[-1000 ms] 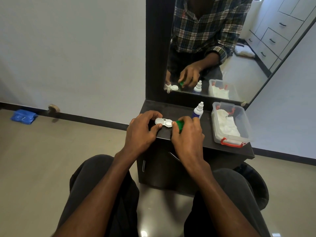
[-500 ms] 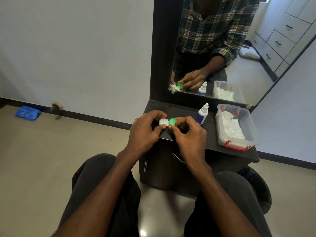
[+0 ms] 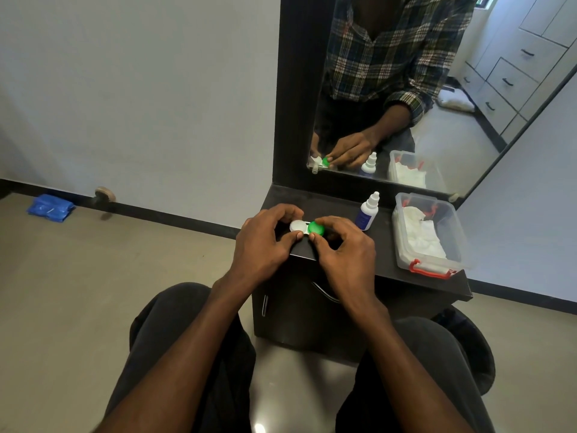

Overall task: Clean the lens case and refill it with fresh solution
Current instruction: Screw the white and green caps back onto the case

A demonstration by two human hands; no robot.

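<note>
A small lens case [image 3: 298, 226] lies near the front left of the dark vanity top [image 3: 384, 245]. Its left well carries a white cap, and a green cap [image 3: 316, 228] sits on the right well. My left hand [image 3: 265, 242] grips the white end of the case with thumb and fingers. My right hand [image 3: 345, 246] pinches the green cap from the right side. A white and blue solution bottle [image 3: 367, 212] stands upright just right of my right hand, its cap on.
A clear plastic box [image 3: 429, 235] with red latches holds white tissue at the right of the vanity top. A mirror [image 3: 437, 89] rises behind it. A blue cloth [image 3: 50, 207] lies on the floor at far left. My knees are below the cabinet.
The green cap has gone from inside my right hand onto the case's right well, and my right fingers now sit around it. My left hand stays on the case.
</note>
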